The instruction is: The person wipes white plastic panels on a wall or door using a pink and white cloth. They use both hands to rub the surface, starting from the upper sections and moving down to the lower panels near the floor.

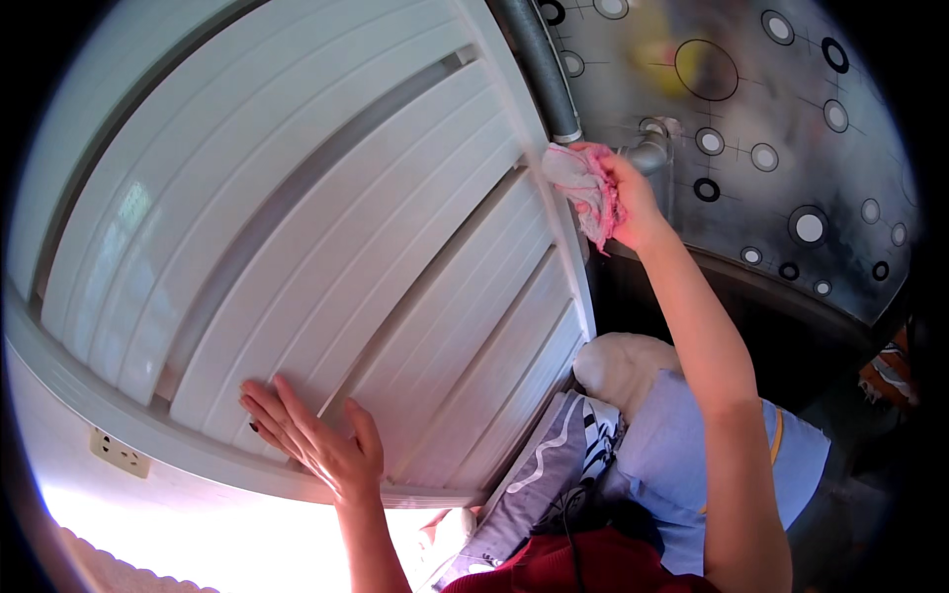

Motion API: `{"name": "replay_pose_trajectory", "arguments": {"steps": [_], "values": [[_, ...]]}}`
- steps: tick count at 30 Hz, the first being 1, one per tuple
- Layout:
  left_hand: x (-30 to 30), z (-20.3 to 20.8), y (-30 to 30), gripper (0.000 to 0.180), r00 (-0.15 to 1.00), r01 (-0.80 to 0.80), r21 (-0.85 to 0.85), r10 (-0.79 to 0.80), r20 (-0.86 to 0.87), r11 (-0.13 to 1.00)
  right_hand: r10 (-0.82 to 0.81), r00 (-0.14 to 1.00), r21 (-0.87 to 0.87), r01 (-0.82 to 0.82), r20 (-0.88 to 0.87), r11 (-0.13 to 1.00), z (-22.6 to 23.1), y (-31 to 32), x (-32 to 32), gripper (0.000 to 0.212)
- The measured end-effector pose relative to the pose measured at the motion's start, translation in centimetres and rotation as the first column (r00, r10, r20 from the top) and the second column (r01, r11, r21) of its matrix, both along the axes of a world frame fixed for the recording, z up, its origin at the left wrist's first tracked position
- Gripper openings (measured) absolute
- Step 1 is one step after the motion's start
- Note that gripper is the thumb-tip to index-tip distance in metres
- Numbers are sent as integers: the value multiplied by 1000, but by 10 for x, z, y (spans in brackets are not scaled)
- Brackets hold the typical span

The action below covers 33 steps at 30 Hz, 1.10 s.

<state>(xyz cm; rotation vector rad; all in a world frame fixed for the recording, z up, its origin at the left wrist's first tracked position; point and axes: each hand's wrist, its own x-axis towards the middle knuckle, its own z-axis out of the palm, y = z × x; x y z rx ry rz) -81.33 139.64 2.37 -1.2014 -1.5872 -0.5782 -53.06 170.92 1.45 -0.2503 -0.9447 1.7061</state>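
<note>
A large white slatted panel (366,188) with grooved boards and gaps between them fills the left and middle of the view. My left hand (314,440) rests on its lower boards, near the bottom rail, with fingers stretched out and nothing in it. Up at the panel's right-hand frame, my right hand (628,193) is closed round a crumpled pink-and-white cloth (585,188). The cloth is up against the frame's edge. Part of it is hidden in my fingers.
A grey surface with a circle pattern (781,188) lies at the upper right, beside a thick grey tube (539,69) and a smaller pipe (649,153). A wall socket (120,453) sits at lower left. Light-blue fabric (682,445) and a grey patterned cushion (549,465) lie close to me.
</note>
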Motion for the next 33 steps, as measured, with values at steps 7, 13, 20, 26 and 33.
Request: {"name": "replay_pose_trajectory", "arguments": {"steps": [7,13,20,26,33], "values": [[-1,0,-1,70,1000,-9,-4,9,-17,1000,-557,774,358,450,301,818,27,12,-38,31],[1,0,0,70,1000,2,-4,-2,-11,1000,-968,231,820,570,-94,57,23,24,-80,27],[-2,0,-1,72,1000,27,-2,-27,-11,1000,-892,421,800,587,-167,127,15,-33,-115,31],[2,-1,0,71,999,45,-5,-45,11,999,-930,281,825,564,-236,-38,14,12,-84,35],[3,-1,2,72,1000,30,-2,-30,-6,1000,-799,532,859,510,-281,38,11,-60,-120,37]]}}
